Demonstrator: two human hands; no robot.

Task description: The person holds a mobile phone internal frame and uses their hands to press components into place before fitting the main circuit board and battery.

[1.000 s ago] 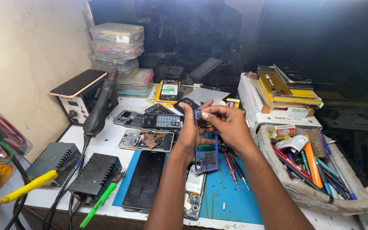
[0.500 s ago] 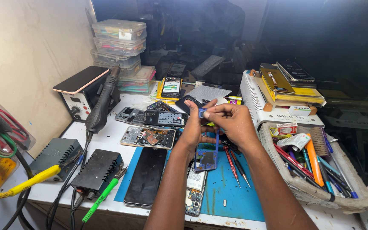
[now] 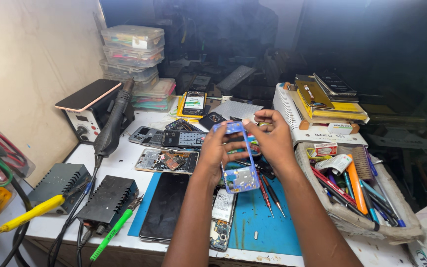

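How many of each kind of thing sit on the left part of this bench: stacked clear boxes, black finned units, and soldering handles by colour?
Clear plastic boxes, stacked by the wall: 5, as far as I can tell
Black finned units: 2
Yellow soldering handle: 1
Green soldering handle: 1
Total: 9

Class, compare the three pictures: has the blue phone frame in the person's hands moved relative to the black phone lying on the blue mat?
Yes. The blue phone frame has tilted more upright, its top lifted toward the fingers, while the black phone lies flat on the blue mat.
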